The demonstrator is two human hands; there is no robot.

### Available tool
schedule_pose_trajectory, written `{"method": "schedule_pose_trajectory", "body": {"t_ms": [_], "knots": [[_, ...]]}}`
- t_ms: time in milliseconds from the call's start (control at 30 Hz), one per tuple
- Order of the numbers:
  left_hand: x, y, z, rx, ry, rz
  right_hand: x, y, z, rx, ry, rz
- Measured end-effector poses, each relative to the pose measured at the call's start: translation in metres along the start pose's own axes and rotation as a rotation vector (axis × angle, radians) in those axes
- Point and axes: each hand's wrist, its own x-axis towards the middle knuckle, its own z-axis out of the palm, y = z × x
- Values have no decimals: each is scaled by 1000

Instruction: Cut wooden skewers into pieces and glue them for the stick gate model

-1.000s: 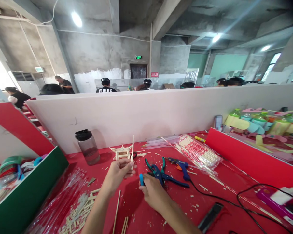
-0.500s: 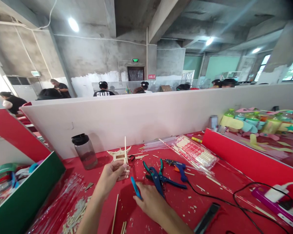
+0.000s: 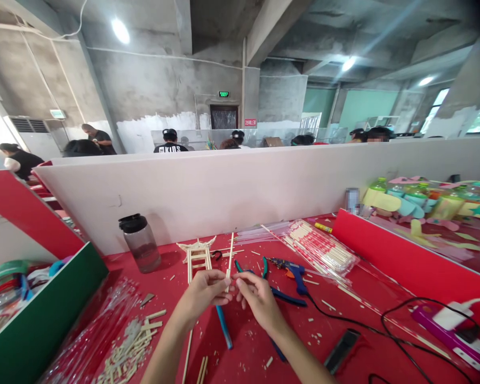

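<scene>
My left hand [image 3: 203, 294] pinches a thin wooden stick [image 3: 230, 250] that points up and away from me. My right hand [image 3: 258, 298] meets it from the right and holds a blue-handled cutter [image 3: 224, 326], whose handle hangs down below both hands. The hands touch at the fingertips above the red table [image 3: 248, 346]. A small wooden ladder-like model [image 3: 198, 256] lies just beyond my left hand. Blue pliers [image 3: 282, 293] lie right behind my right hand.
A dark-lidded jar [image 3: 140, 242] stands at the back left. A blue-orange glue gun [image 3: 294, 269], a pack of sticks [image 3: 324, 250], black cables [image 3: 400, 325] and a power strip [image 3: 452, 333] lie to the right. Cut stick bits [image 3: 132, 349] lie front left. A green-red box [image 3: 44, 309] borders the left.
My right hand lifted off the table with the blue cutter and came up to the stick. My left hand shifted right and tilted the stick.
</scene>
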Motion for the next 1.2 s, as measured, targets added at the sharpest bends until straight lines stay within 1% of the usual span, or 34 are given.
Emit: {"method": "schedule_pose_trajectory", "body": {"t_ms": [67,133,200,267,300,367,467,533,600,667,733,833,933,1000,1100,1133,1200], "knots": [[2,-4,5,4,-26,-23,2,2,-2,36,20,0],[4,-7,9,6,-36,-39,3,4,-3,24,17,-8],[6,-9,10,11,-31,-46,4,5,-4,-20,3,-16],[7,-11,10,20,-25,-47,5,1,-8,-109,-8,-33],[8,-12,9,25,-21,-48,5,-2,-12,-184,-9,-45],[10,-14,8,31,-12,-52,3,-11,-22,-406,-15,-72],[10,-15,6,38,-3,-51,-5,-22,-39,-881,-18,-72],[10,-15,6,46,-1,-45,-14,-25,-47,-1143,-3,43],[9,-14,5,55,2,-48,-23,-25,-49,-1300,-32,185],[9,-13,3,66,6,-58,-29,-22,-46,-1371,-68,281],[9,-12,0,80,10,-66,-31,-20,-42,-1405,-72,310],[8,-11,-6,90,2,-68,-28,-21,-42,-1409,-42,272],[6,-8,-12,103,-3,-60,-23,-29,-52,-1276,-17,211],[3,-4,-15,115,0,-56,-21,-37,-62,-1059,-39,175],[-3,2,-18,124,-8,-44,-22,-50,-73,-637,-176,200],[-4,4,-19,126,-10,-39,-23,-53,-74,-539,-226,218],[-6,7,-19,130,-10,-43,-25,-58,-74,-414,-303,251]]}}
